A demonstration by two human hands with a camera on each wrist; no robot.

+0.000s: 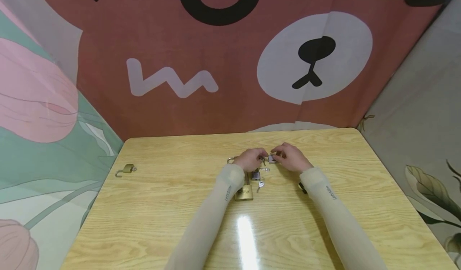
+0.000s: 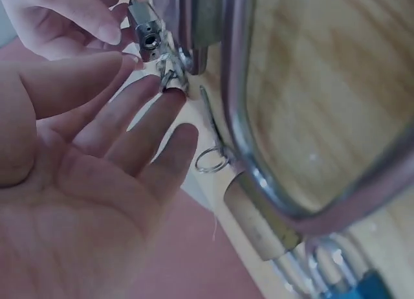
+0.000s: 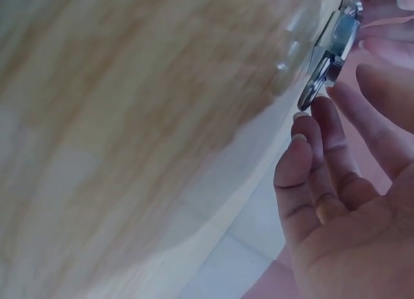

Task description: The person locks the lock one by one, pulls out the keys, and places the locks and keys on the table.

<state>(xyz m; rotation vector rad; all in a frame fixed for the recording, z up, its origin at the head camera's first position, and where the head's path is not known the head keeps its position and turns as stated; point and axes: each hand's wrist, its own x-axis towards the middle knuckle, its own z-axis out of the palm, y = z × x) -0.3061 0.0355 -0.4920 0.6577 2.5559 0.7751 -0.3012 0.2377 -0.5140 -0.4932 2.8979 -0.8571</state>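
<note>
In the head view a small silvery padlock (image 1: 272, 159) sits between the two hands near the back of the table. My right hand (image 1: 291, 158) pinches it between thumb and finger; its shackle (image 3: 315, 84) points toward the right palm in the right wrist view. My left hand (image 1: 251, 160) reaches in from the left, thumb and forefinger pinching at a small bunch of keys (image 2: 172, 72) beside the keyhole end of the padlock. The other left fingers stretch out loosely. Under the left wrist lie a large brass padlock (image 1: 245, 192) and a small dark padlock (image 1: 255, 176).
Loose keys (image 1: 261, 185) lie on the wooden table (image 1: 173, 214) just right of the padlocks. An unlocked brass padlock (image 1: 128, 168) lies at the far left. Blue padlocks (image 2: 356, 291) show in the left wrist view. A printed cloth (image 1: 173, 113) hangs behind the table.
</note>
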